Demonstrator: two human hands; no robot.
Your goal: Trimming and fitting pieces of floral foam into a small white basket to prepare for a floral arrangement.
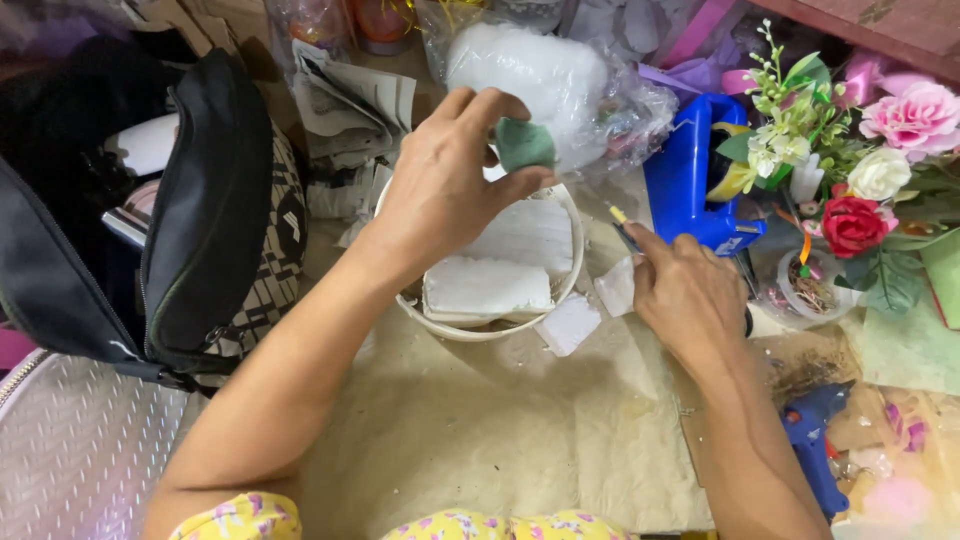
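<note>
Now left hand (440,185) pinches green lump (524,145).

We see two bare forearms, no watch, ring or bracelet on either. The left hand (440,190) and right hand (685,300) wear no gloves. At the bottom edge shows a short sleeve (240,518) of yellow cloth printed with small pink and purple flowers.

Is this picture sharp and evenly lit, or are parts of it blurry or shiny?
Head view: soft, even light, faint shadows under the white bowl; glare on the plastic bag; the left hand, green piece and right hand fairly sharp; bottom-right corner blurred.
</note>
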